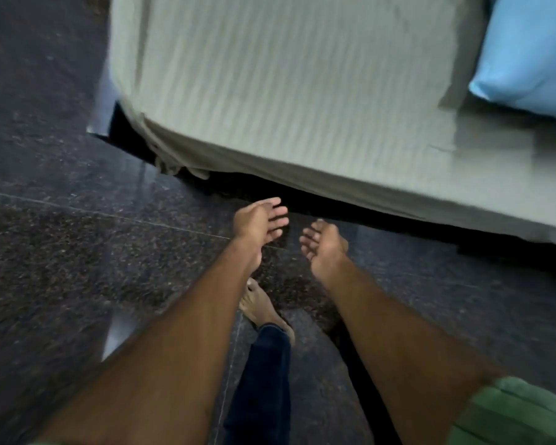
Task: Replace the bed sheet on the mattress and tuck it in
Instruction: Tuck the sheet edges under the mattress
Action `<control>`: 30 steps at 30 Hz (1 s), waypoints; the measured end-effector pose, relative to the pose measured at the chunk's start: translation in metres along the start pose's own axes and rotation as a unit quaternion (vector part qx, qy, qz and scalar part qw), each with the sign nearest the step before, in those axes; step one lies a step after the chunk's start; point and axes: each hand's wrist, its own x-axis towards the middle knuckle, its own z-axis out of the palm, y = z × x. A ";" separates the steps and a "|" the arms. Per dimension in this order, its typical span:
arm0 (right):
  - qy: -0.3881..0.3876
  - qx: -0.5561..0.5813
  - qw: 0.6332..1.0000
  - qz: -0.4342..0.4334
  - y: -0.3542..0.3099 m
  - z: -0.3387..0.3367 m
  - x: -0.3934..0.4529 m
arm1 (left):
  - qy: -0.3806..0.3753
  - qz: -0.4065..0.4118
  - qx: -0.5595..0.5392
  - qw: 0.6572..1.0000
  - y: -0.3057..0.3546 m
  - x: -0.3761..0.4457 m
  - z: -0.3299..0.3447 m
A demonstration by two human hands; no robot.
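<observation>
A pale grey-green striped bed sheet [286, 85] covers the mattress and hangs down its near side. At the left corner the sheet bunches into a loose fold [170, 162] that dangles toward the floor. My left hand [259, 221] reaches out over the floor just short of the bed's edge, fingers relaxed and spread, holding nothing. My right hand [323, 244] hovers beside it, fingers loosely bent, also empty. Neither hand touches the sheet. The frame is blurred.
A light blue pillow [530, 56] lies on the bed at the upper right. The floor [61, 252] is dark speckled stone. A dark gap [334, 203] runs under the bed. My bare foot [260, 306] and dark trouser leg stand below the hands.
</observation>
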 end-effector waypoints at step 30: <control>-0.090 0.005 0.996 0.016 -0.055 0.035 -0.034 | 0.217 0.024 0.084 0.972 0.016 0.045 0.040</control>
